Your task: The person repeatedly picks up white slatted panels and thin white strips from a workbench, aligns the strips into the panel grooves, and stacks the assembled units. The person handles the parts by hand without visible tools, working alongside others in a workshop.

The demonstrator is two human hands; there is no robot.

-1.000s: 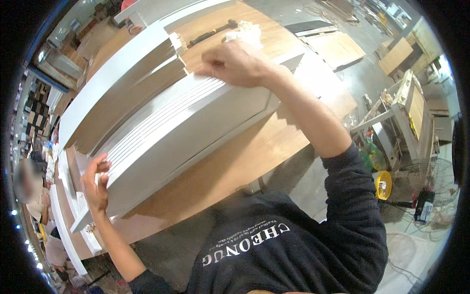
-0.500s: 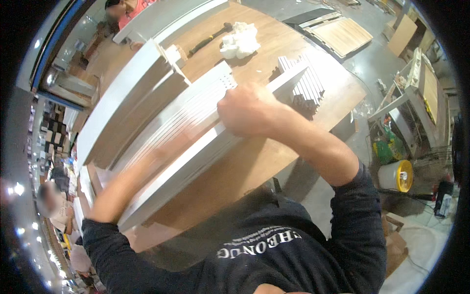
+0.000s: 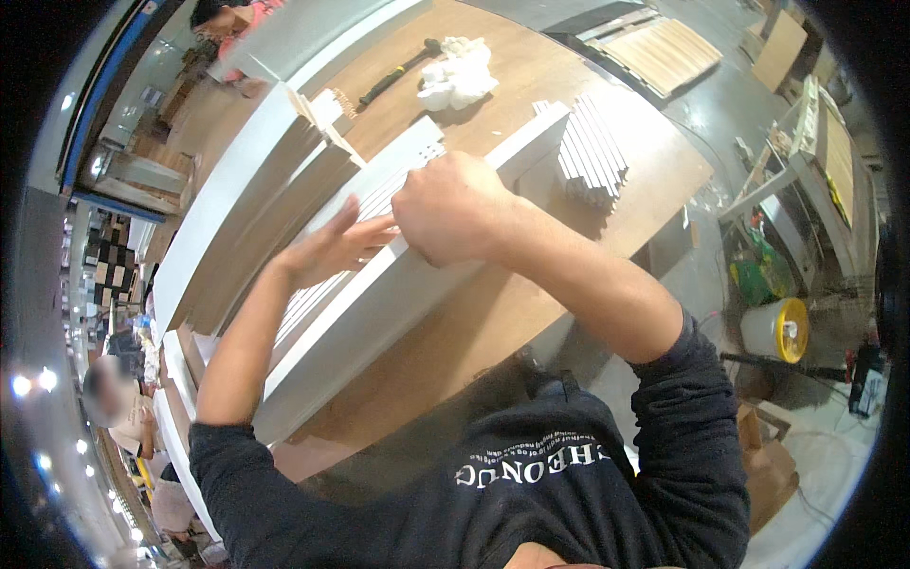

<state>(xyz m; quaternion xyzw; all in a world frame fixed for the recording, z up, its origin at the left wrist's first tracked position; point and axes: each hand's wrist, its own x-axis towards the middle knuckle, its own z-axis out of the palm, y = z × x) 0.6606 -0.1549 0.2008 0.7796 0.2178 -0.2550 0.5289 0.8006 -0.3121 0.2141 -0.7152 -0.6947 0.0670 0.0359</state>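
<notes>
My left hand (image 3: 339,245) is open, its fingers stretched toward my right hand over a row of long white slats (image 3: 305,302). The right hand (image 3: 447,207) is closed in a fist near the far end of these slats, just above a long white board (image 3: 355,322) on edge. Whatever the right fist holds, if anything, is hidden behind its knuckles. Beyond the slats, a white panel end with small holes (image 3: 422,140) shows past my fist. A stack of wide white boards (image 3: 223,190) stands on edge at the left.
On the wooden table (image 3: 531,57) lie a black-handled hammer (image 3: 398,74), a crumpled white wad (image 3: 458,76) and a bundle of white strips (image 3: 592,147). A person in pink (image 3: 242,24) is at the far left. A white bucket with a yellow rim (image 3: 777,330) stands at right.
My left hand has come up along the slats toward the right one, its fingers now plainly spread. The right fist has shifted slightly left.
</notes>
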